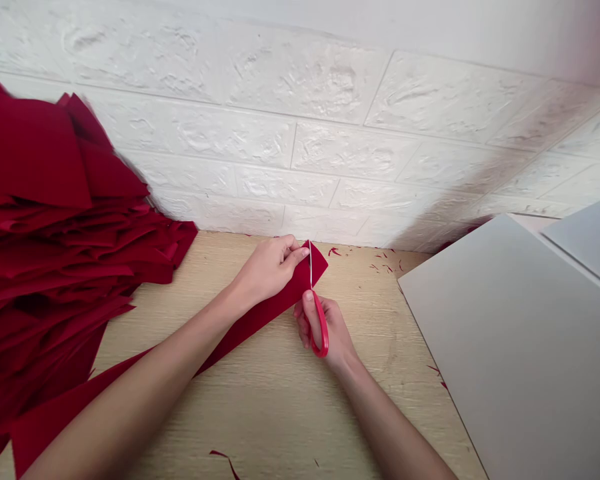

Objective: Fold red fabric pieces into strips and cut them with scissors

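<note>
A long strip of dark red fabric (pixel 250 330) runs from the lower left up to the middle of the table. My left hand (pixel 273 267) pinches it close to its far end, thumb on top. My right hand (pixel 325 327) is closed round the red handles of a pair of scissors (pixel 321 327). Their blades point away from me and lie across the strip near its tip, just right of my left thumb. One blade shows on top of the fabric; the other is mostly hidden beneath it.
A tall heap of red fabric pieces (pixel 55 267) fills the left side. Grey-white panels or boxes (pixel 510 347) stand at the right. Small red scraps (pixel 387 261) lie on the wooden table (pixel 270 413) by the white brick-patterned wall (pixel 340 153).
</note>
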